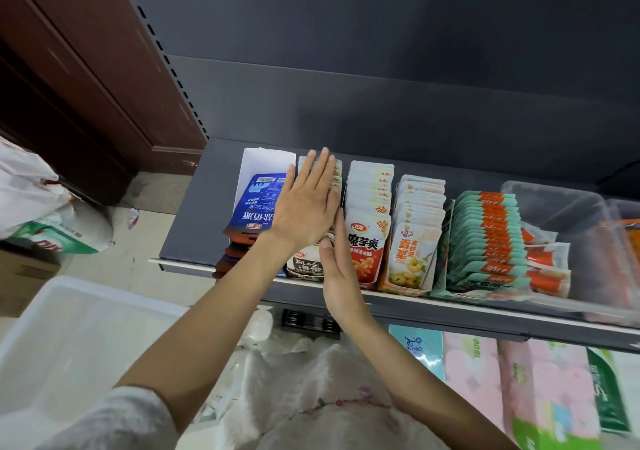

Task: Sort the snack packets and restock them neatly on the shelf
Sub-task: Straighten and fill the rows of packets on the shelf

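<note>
Head view of a shelf (194, 228) during restocking. Most sorting appears done: five rows of snack packets stand filed front to back, and from 9 o'clock to 3 o'clock they run as blue packets (254, 207) in a white box, the seaweed packets (308, 266), the red konjac packets (367, 238), the yellow-green packets (415, 242) and the teal-and-orange packets (485, 235). Clear tubs (561, 214) at 3 o'clock hold further stock, its kind unclear. What seems to remain is squaring the seaweed row; a white bin (69, 339) at 8 o'clock appears largely emptied, though its floor is not fully visible.

The left hand (308, 204) lies flat, fingers straight and together, pressing on top of the seaweed row and pointing to 12 o'clock. The right hand (337, 269) stands on edge, fingers straight, against the row's 3 o'clock flank, between it and the red konjac packets. Neither grip closes round anything; both are flat. The row thus sits directly beneath the left palm and just at 9 o'clock of the right palm, its front packet showing between the wrists.
</note>
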